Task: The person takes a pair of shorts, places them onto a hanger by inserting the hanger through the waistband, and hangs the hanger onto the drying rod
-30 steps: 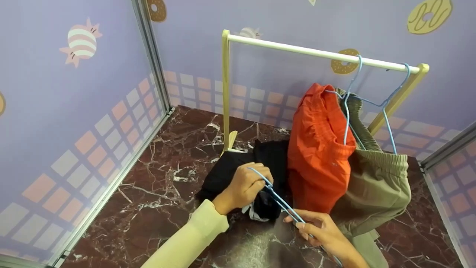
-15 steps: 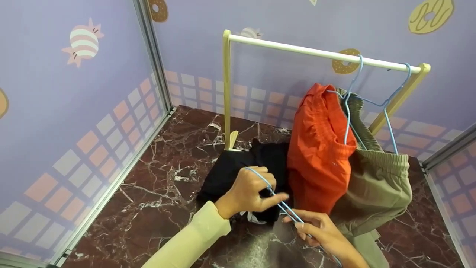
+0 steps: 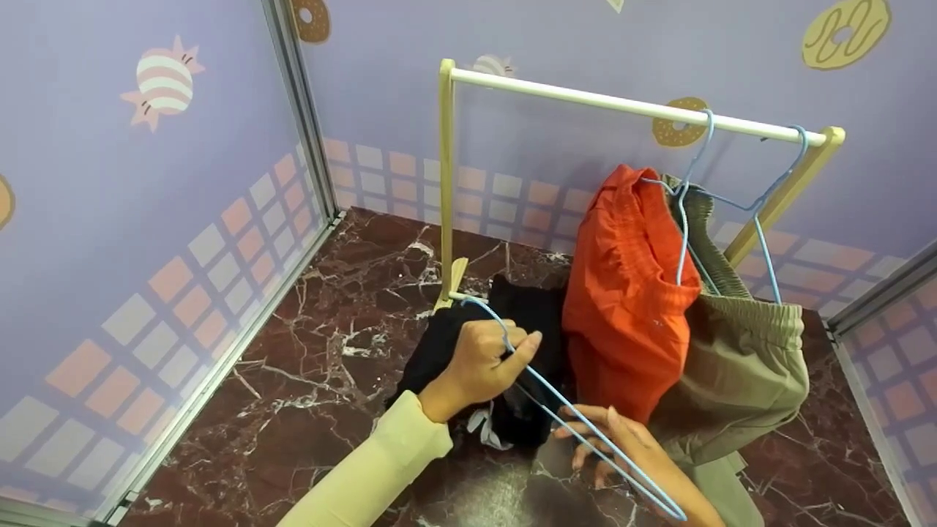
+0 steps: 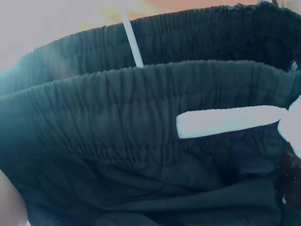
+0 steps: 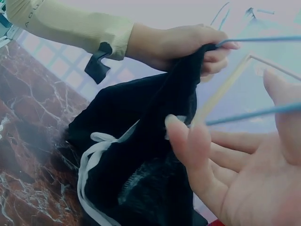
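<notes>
My left hand [image 3: 479, 359] grips the blue clothes hanger [image 3: 556, 394] near its neck, the hook pointing up and away. In the right wrist view, the same hand pinches the waistband of the black pants [image 5: 146, 155]. These pants [image 3: 523, 307] hang bunched below it, their white drawstring [image 3: 484, 427] dangling. The gathered waistband [image 4: 113, 108] fills the left wrist view, with a hanger wire rising behind its front edge. My right hand [image 3: 635, 438] has fingers spread and thumb apart beside the lower part of the hanger; whether it touches the wire is unclear.
A rack with a white rail [image 3: 571, 95] and wooden posts stands ahead. Orange pants [image 3: 622, 293] and olive pants [image 3: 754, 351] hang at its right on blue hangers. Patterned walls [image 3: 219, 146] enclose the dark marbled surface [image 3: 322, 366].
The right fingers have let go of the hanger and spread. The hanger has turned, showing its loop wider, with its hook farther forward. The left thumb has drawn back toward the hanger's neck.
</notes>
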Demonstrator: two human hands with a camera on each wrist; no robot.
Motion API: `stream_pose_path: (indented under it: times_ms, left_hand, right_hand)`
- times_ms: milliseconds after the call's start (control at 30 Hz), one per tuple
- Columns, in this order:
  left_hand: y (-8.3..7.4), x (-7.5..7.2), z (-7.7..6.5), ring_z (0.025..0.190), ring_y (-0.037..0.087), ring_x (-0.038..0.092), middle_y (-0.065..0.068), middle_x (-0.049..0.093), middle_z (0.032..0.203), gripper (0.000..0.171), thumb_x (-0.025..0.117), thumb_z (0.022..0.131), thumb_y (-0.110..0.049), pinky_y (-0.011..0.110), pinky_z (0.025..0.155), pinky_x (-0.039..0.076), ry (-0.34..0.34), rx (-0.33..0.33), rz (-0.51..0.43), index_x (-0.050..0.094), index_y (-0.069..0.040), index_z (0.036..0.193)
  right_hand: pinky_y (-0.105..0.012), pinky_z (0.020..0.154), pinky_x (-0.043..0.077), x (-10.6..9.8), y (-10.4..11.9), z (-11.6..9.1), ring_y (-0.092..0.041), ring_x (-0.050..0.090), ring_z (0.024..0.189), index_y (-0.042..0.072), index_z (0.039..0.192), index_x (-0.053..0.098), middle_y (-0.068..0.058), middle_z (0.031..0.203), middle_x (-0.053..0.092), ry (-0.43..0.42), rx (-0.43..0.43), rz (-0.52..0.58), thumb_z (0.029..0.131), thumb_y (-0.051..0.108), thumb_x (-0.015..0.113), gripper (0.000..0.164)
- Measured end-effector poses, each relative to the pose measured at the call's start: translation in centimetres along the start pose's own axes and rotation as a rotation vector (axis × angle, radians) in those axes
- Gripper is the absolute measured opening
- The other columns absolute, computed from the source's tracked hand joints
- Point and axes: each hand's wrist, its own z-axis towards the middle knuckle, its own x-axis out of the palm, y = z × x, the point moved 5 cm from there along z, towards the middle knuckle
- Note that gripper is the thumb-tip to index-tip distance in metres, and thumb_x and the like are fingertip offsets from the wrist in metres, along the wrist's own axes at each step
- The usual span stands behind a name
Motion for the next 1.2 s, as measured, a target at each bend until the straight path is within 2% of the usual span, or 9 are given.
stream_pose_path:
  times_ms: [167, 300, 367, 467, 533, 733, 900, 1033, 1200]
  left_hand:
    - [-0.1, -0.2, 0.3, 0.044, 0.005, 0.022, -0.004, 0.026, 0.045, 0.047, 0.053, 0.088, -0.011, 0.017, 0.044, 0.019, -0.029, -0.057, -0.079, 0.035, -0.013, 0.045]
    - [-0.3, -0.4, 0.6, 0.045, 0.004, 0.024, -0.004, 0.026, 0.046, 0.047, 0.051, 0.090, -0.010, 0.017, 0.046, 0.021, -0.049, -0.085, -0.147, 0.035, -0.013, 0.046]
    - [-0.4, -0.5, 0.7, 0.046, 0.004, 0.025, -0.005, 0.027, 0.047, 0.047, 0.051, 0.090, -0.009, 0.017, 0.047, 0.022, -0.059, -0.093, -0.177, 0.034, -0.012, 0.046]
    - [-0.7, -0.6, 0.9, 0.047, 0.004, 0.024, -0.004, 0.026, 0.047, 0.047, 0.049, 0.091, -0.009, 0.017, 0.048, 0.022, -0.072, -0.104, -0.210, 0.033, -0.012, 0.047]
    - [-0.9, -0.7, 1.1, 0.047, 0.004, 0.024, -0.004, 0.026, 0.047, 0.047, 0.049, 0.091, -0.008, 0.018, 0.048, 0.022, -0.082, -0.112, -0.235, 0.032, -0.012, 0.047]
    - [-1.4, -1.0, 1.4, 0.046, 0.004, 0.028, -0.004, 0.031, 0.046, 0.046, 0.047, 0.091, -0.005, 0.017, 0.046, 0.025, -0.113, -0.155, -0.298, 0.035, -0.011, 0.047]
    - [-1.7, -1.5, 1.7, 0.046, 0.003, 0.032, -0.004, 0.035, 0.046, 0.044, 0.047, 0.091, -0.002, 0.016, 0.046, 0.028, -0.142, -0.174, -0.335, 0.039, -0.011, 0.047]
    - [-1.8, -2.0, 2.0, 0.046, 0.004, 0.034, -0.003, 0.038, 0.046, 0.044, 0.047, 0.091, -0.001, 0.016, 0.046, 0.030, -0.167, -0.185, -0.355, 0.042, -0.010, 0.048]
    - [-2.0, -2.5, 2.4, 0.044, 0.005, 0.035, -0.001, 0.040, 0.046, 0.044, 0.046, 0.090, 0.000, 0.017, 0.044, 0.031, -0.190, -0.177, -0.368, 0.044, -0.009, 0.048]
  right_hand:
    - [-0.026, 0.071, 0.049, -0.6, -1.3, 0.7, -0.013, 0.059, 0.090, 0.000, 0.132, 0.041, -0.009, 0.116, 0.060, -0.328, 0.165, -0.083, 0.096, 0.051, 0.025, 0.065]
    - [-0.022, 0.063, 0.046, -0.5, -1.5, 1.1, -0.007, 0.057, 0.079, 0.005, 0.125, 0.051, -0.002, 0.102, 0.063, -0.479, 0.103, -0.229, 0.094, 0.036, 0.047, 0.044]
    - [-0.020, 0.064, 0.046, -0.3, -1.5, 1.4, -0.005, 0.057, 0.080, 0.006, 0.124, 0.053, -0.003, 0.103, 0.061, -0.503, 0.037, -0.306, 0.091, 0.025, 0.056, 0.038]
    - [-0.020, 0.073, 0.049, -0.2, -1.8, 1.7, -0.006, 0.058, 0.092, 0.007, 0.125, 0.052, -0.010, 0.115, 0.058, -0.500, -0.046, -0.339, 0.085, 0.016, 0.063, 0.043]
    - [-0.022, 0.080, 0.048, -0.3, -2.3, 1.9, -0.009, 0.058, 0.098, 0.008, 0.127, 0.050, -0.014, 0.122, 0.053, -0.492, -0.052, -0.319, 0.082, 0.013, 0.067, 0.049]
    - [-0.026, 0.073, 0.051, -0.5, -3.5, 2.6, -0.018, 0.065, 0.085, 0.008, 0.131, 0.044, -0.020, 0.127, 0.047, -0.503, -0.053, -0.302, 0.077, 0.013, 0.072, 0.061]
    - [-0.023, 0.062, 0.049, -0.7, -3.5, 2.9, -0.015, 0.060, 0.073, 0.006, 0.128, 0.046, -0.017, 0.122, 0.052, -0.553, -0.104, -0.441, 0.075, 0.009, 0.073, 0.059]
    - [-0.021, 0.070, 0.047, -0.7, -3.4, 2.9, -0.010, 0.057, 0.082, 0.006, 0.122, 0.052, -0.013, 0.114, 0.057, -0.596, -0.142, -0.548, 0.076, 0.005, 0.070, 0.050]
    - [-0.020, 0.081, 0.046, -1.0, -3.5, 2.7, -0.008, 0.056, 0.095, 0.002, 0.119, 0.055, -0.015, 0.114, 0.059, -0.611, -0.198, -0.591, 0.077, -0.005, 0.064, 0.044]
